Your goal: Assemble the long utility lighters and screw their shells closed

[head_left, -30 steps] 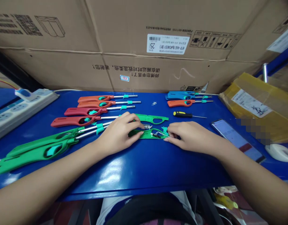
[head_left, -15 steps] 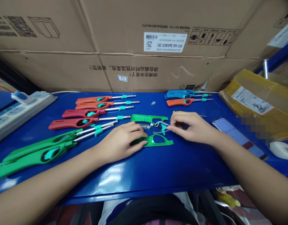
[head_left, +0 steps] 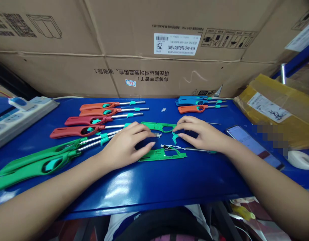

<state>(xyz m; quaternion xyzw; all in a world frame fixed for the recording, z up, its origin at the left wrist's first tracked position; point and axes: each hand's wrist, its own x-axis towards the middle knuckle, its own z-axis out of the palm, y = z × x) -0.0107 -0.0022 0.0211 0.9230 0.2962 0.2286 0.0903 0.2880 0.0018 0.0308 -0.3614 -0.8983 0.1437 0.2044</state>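
Observation:
My left hand (head_left: 128,144) is over the table with thumb and fingers apart. Its fingertips are by a small clear fuel tank (head_left: 156,135), partly hidden behind them. Below its thumb lies a green lighter shell half (head_left: 158,155), inner side up. A metal lighter tube (head_left: 197,149) with white wires (head_left: 174,147) rests across that half's right end. My right hand (head_left: 201,134) has thumb and index finger at a small teal trigger (head_left: 174,137), seemingly pinching it. Just behind is the other green shell half (head_left: 156,126), its right end close to the right fingertips.
Several finished-looking lighters lie at left, including a red one (head_left: 76,131) and a green one (head_left: 39,167). Blue lighters (head_left: 191,100) and an orange one (head_left: 189,109) lie at back. A phone (head_left: 253,145), yellow package (head_left: 272,107) and power strip (head_left: 28,113) flank them; a carton (head_left: 134,30) stands behind.
The wires and tube now lie across the near shell half, which has shifted toward me. My left hand has left that half. My right hand has moved left to the trigger.

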